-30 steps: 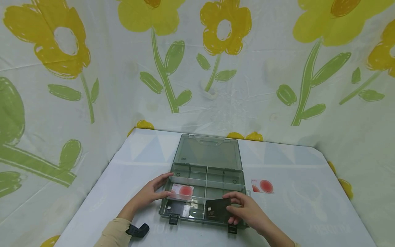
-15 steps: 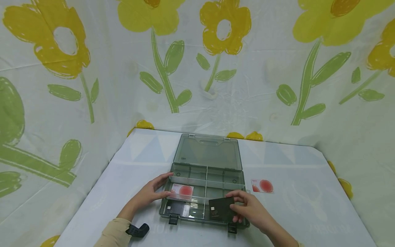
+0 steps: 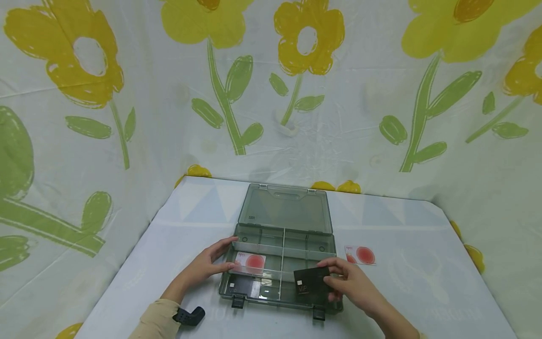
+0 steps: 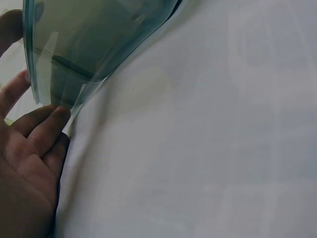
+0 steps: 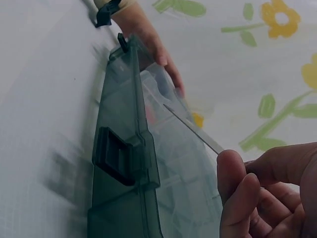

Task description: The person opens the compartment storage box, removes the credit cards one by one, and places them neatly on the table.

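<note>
black card (image 3: pixel 311 280) — right end pinched by the right hand (image 3: pixel 354 286) — ran lengthwise leftward over the front-right compartment (image 3: pixel 288 295) of the box (image 3: pixel 273 263).

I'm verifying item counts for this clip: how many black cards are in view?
2: one black card pinched in the right hand, another black card in the front-left compartment of the box. Others could be hidden underneath.

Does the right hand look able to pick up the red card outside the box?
Probably not cleanly yet: the right hand pinches a black card, though nothing covers the red card.
</note>
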The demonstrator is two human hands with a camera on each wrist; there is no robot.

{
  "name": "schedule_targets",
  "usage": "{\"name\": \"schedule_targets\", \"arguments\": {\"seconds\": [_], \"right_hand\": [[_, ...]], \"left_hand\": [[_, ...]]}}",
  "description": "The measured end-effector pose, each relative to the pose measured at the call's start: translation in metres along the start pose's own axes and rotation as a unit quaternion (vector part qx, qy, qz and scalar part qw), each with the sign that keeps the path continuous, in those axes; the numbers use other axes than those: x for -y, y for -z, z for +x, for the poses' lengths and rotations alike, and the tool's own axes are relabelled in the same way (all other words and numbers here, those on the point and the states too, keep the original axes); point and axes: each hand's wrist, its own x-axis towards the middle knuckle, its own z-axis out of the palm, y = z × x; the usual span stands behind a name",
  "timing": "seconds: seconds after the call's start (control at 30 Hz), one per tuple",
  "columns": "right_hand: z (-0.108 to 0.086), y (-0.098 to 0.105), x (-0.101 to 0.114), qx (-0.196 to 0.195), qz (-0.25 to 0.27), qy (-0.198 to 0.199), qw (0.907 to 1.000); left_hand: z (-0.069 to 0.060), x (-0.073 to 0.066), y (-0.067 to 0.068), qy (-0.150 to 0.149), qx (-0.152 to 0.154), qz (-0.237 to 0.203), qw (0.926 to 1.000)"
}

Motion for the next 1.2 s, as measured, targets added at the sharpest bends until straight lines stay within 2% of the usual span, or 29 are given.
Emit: {"name": "schedule_targets", "arguments": {"seconds": [0.33,0.63,0.83,1.03,1.2], "right_hand": [[-0.004,0.017,-0.004,-0.026,-0.008,0.0,0.9996],[-0.011,0.035,-0.007,-0.07,-0.013,-0.011,0.9974],[-0.015,0.047,-0.016,-0.086,-0.018,-0.012,0.996],[-0.019,0.057,-0.02,-0.114,-0.036,-0.032,0.9923],[-0.021,0.065,-0.024,-0.144,-0.027,-0.06,0.9874]], "left_hand": [[0.001,0.001,0.0,0.003,0.002,-0.005,1.0],[0.001,0.003,0.0,-0.022,0.003,-0.004,0.9997],[0.0,0.001,0.0,-0.009,0.005,-0.012,0.9999],[0.0,0.001,0.0,-0.018,0.003,-0.006,0.9998],[0.0,0.001,0.0,-0.006,0.002,-0.006,1.0]]}}
